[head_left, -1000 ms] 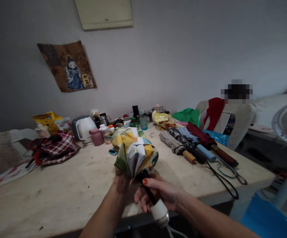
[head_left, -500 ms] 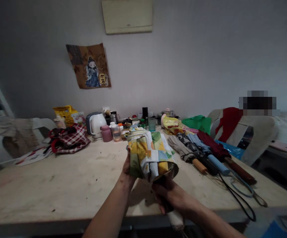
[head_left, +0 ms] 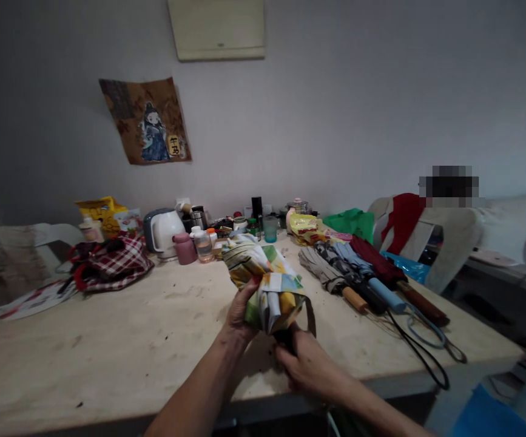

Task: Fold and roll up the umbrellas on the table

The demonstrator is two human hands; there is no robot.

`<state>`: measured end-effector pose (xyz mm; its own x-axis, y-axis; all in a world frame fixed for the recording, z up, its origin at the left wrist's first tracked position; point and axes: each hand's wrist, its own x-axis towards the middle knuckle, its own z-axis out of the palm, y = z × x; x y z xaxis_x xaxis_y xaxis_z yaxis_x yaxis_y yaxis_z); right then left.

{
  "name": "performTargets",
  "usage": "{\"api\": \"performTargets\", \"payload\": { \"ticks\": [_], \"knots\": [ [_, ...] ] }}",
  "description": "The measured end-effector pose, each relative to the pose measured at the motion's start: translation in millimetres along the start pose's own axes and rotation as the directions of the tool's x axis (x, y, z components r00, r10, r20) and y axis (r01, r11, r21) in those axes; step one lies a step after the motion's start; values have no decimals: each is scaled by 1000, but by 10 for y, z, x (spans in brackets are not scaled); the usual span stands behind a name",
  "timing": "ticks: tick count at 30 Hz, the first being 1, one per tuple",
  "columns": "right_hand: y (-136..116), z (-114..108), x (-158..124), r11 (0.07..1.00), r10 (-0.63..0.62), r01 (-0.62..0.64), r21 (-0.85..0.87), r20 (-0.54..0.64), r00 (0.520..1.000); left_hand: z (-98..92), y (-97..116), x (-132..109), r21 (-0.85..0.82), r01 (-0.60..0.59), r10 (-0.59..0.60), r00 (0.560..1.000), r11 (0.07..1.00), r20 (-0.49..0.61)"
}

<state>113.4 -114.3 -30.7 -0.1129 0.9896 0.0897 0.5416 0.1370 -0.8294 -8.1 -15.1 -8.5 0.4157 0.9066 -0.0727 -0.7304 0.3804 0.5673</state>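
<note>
Left hand (head_left: 239,312) wraps fingers (head_left: 247,292) round the patterned umbrella (head_left: 277,290), right hand (head_left: 307,364) grips beneath; slackening could let it flare toward the grey umbrella (head_left: 324,270) at two o'clock

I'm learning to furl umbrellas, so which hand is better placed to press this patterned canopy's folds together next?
Likely the left hand: it grips the folded canopy itself, while the right hand is lower, around the dark shaft.
</note>
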Motion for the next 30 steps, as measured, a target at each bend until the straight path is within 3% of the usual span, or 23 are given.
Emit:
{"api": "performTargets", "payload": {
  "ticks": [4,7,9,11,12,14,18,21,25,27,30],
  "knots": [
    [-105,-331,19,991,-6,-5,136,80,997,-83,125,31,-92,17,-14,999,996,42],
    [-72,-623,64,918,63,-42,395,-39,997,-191,136,76,-84,70,-59,990,994,126],
    [-27,-761,97,734,141,-56,677,-71,987,-238,95,90,-53,105,-95,981,993,170],
    [2,-830,125,479,190,-72,875,-24,981,-237,45,79,-24,130,-124,975,991,184],
    [4,-842,139,374,182,-69,925,0,983,-219,24,66,-11,141,-137,975,990,172],
    [-21,-843,168,266,149,-24,964,-16,989,-165,-2,36,9,161,-161,980,987,113],
    [-154,-865,231,285,97,112,952,-145,985,-117,-6,23,12,187,-187,982,982,32],
    [-249,-978,294,299,74,232,926,-265,961,-180,-5,60,-19,225,-222,970,974,98],
    [-203,-1180,418,337,90,415,845,-467,880,-249,-22,84,-43,227,-212,953,973,215],
    [-84,-1207,497,367,107,420,830,-486,867,-244,-35,70,-56,162,-143,957,985,252],
    [153,-1064,632,421,153,293,858,-386,910,-234,-54,31,-75,79,-53,953,994,300]
  ]
}}
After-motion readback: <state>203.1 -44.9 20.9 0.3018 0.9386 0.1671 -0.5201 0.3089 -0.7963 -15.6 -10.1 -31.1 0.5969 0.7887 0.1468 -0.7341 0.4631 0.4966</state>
